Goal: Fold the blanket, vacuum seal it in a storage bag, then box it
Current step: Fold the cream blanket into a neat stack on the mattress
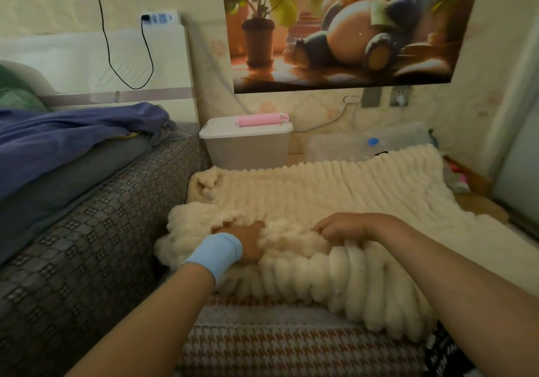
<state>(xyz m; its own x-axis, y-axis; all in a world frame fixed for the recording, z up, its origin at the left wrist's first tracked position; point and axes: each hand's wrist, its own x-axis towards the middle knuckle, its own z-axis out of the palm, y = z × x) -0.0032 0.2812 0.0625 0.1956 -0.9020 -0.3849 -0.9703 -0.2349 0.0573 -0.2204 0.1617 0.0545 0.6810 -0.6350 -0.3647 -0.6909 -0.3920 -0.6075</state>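
Observation:
A cream ribbed fleece blanket (335,195) lies spread on the floor mat, with its near edge bunched up and lifted toward me. My left hand (248,245), with a light blue wristband, is buried in the bunched left end and grips the fabric; its fingers are mostly hidden. My right hand (341,227) curls its fingers over the raised fold a little to the right and grips it. A clear storage bag (364,143) with a blue valve lies behind the blanket by the wall. A white lidded plastic box (248,146) stands at the back.
A pink hand pump (259,119) lies on the box lid. A bed (96,225) with a patterned side and blue bedding borders the blanket on the left. A houndstooth mat (277,347) lies under me. A door or cabinet edge (516,157) stands at the right.

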